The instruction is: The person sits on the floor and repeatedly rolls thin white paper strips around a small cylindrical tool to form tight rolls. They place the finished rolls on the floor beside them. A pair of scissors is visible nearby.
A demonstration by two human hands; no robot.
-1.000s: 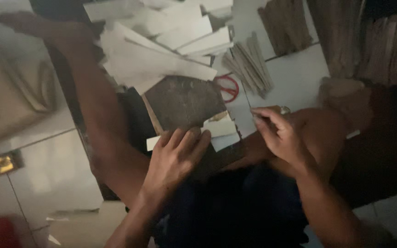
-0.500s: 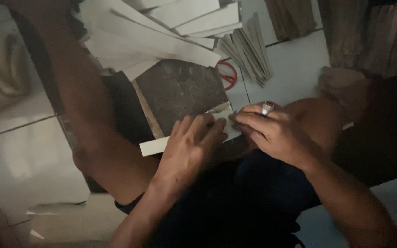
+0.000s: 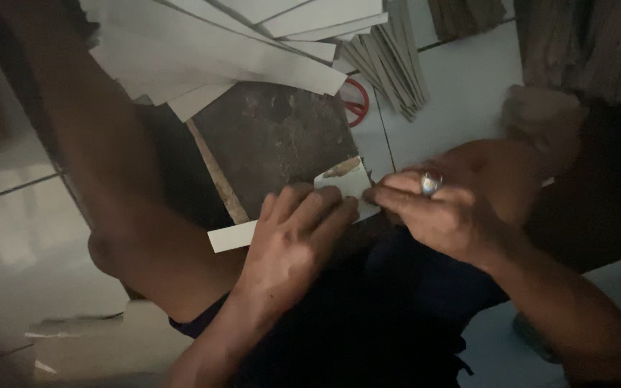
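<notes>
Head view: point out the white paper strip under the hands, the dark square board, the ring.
white paper strip [image 3: 230,236], head view, free left end
dark square board [image 3: 274,136], head view, bare middle
ring [image 3: 430,182], head view, its top

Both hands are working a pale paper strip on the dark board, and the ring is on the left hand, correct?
Not quite. In the head view the ring sits on the right hand, not the left hand. The rest holds: both hands are at the pale paper strip, which lies on the dark board.
</notes>
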